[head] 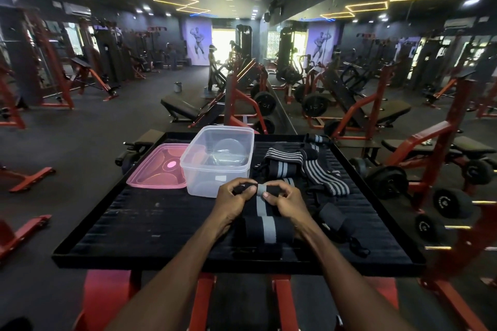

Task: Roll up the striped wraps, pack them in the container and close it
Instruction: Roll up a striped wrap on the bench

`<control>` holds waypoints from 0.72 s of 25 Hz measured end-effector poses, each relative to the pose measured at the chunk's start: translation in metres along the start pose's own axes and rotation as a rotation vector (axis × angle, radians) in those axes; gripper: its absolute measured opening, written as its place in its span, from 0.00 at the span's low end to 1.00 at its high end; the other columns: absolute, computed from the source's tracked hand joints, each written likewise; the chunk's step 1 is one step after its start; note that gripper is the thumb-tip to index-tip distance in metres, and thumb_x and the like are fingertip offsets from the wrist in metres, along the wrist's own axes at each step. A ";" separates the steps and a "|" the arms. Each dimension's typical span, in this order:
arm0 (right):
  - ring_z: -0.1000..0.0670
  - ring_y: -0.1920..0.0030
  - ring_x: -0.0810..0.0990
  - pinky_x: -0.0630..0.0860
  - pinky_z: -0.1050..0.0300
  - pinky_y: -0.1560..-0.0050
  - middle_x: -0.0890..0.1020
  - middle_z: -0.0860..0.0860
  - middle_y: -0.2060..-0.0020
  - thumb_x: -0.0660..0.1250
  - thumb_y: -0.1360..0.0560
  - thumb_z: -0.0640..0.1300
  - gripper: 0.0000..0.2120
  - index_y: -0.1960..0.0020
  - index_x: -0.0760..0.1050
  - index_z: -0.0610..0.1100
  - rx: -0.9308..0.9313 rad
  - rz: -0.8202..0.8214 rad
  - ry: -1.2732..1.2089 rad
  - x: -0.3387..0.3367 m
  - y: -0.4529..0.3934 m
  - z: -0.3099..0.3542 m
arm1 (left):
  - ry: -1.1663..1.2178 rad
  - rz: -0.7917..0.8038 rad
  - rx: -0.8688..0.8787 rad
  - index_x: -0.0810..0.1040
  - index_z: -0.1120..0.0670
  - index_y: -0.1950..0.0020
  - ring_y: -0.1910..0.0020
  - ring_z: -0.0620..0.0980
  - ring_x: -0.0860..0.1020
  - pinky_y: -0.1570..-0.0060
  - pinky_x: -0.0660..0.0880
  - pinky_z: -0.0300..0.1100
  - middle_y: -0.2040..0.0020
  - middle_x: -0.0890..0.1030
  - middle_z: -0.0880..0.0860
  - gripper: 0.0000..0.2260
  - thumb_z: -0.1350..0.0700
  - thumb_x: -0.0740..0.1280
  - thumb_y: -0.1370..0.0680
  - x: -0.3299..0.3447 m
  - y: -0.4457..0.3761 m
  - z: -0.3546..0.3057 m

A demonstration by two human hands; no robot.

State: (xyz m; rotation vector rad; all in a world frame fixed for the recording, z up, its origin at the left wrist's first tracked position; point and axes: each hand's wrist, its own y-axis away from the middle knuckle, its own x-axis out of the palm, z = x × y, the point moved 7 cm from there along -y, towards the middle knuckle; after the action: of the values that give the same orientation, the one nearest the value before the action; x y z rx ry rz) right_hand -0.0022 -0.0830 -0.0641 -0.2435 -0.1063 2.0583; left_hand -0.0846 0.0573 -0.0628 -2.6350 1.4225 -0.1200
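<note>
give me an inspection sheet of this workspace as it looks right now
surface: black ribbed tray on a red frame.
job's things: wrap partly rolled at its far end, the rest lying flat toward the person; loose wraps piled right of the box; clear box open, no wraps inside; pink lid flat to its left.
clutter: small black roll and a black strap at the tray's right.
grips: left hand and right hand both pinch the rolled end.
cables: nothing seen.
surroundings: gym with red machines, benches, weight plates, a mirror wall on the right, a person standing far back.
</note>
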 end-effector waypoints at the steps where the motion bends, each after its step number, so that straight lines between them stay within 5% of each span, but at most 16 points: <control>1: 0.59 0.60 0.80 0.74 0.72 0.58 0.83 0.55 0.61 0.71 0.24 0.36 0.04 0.53 0.82 0.44 0.000 0.009 -0.004 0.000 -0.001 0.001 | 0.000 -0.009 -0.002 0.85 0.50 0.55 0.53 0.46 0.81 0.47 0.77 0.39 0.54 0.85 0.50 0.10 0.66 0.72 0.25 0.000 0.000 0.000; 4: 0.62 0.61 0.79 0.73 0.71 0.59 0.83 0.55 0.61 0.70 0.23 0.37 0.05 0.56 0.82 0.46 -0.046 0.043 0.041 -0.004 -0.009 0.005 | 0.016 -0.017 -0.016 0.86 0.51 0.53 0.51 0.45 0.82 0.46 0.77 0.38 0.51 0.86 0.51 0.11 0.67 0.73 0.26 0.004 0.004 -0.001; 8: 0.69 0.64 0.79 0.71 0.75 0.59 0.82 0.55 0.60 0.70 0.25 0.29 0.06 0.51 0.81 0.37 -0.129 0.089 0.057 -0.002 -0.006 0.009 | 0.050 -0.028 -0.137 0.85 0.54 0.51 0.48 0.50 0.83 0.43 0.78 0.43 0.51 0.86 0.53 0.04 0.56 0.75 0.25 0.002 0.009 0.009; 15: 0.61 0.59 0.80 0.74 0.66 0.55 0.83 0.52 0.58 0.71 0.23 0.40 0.03 0.50 0.82 0.41 -0.063 0.162 0.016 0.002 -0.005 -0.005 | -0.188 -0.071 0.066 0.85 0.54 0.51 0.57 0.36 0.81 0.53 0.74 0.28 0.55 0.85 0.47 0.07 0.63 0.75 0.26 -0.006 0.010 -0.005; 18: 0.57 0.57 0.79 0.73 0.65 0.53 0.83 0.52 0.57 0.72 0.25 0.34 0.06 0.51 0.81 0.43 -0.130 0.133 0.029 0.000 -0.006 0.001 | -0.146 -0.047 0.087 0.85 0.54 0.50 0.56 0.37 0.81 0.52 0.75 0.30 0.54 0.86 0.47 0.07 0.62 0.75 0.26 -0.004 0.012 -0.007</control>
State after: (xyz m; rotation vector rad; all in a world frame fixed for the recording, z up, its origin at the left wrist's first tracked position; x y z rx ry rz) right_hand 0.0022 -0.0800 -0.0624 -0.3699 -0.2116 2.1820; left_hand -0.0975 0.0534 -0.0579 -2.5505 1.2798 0.0057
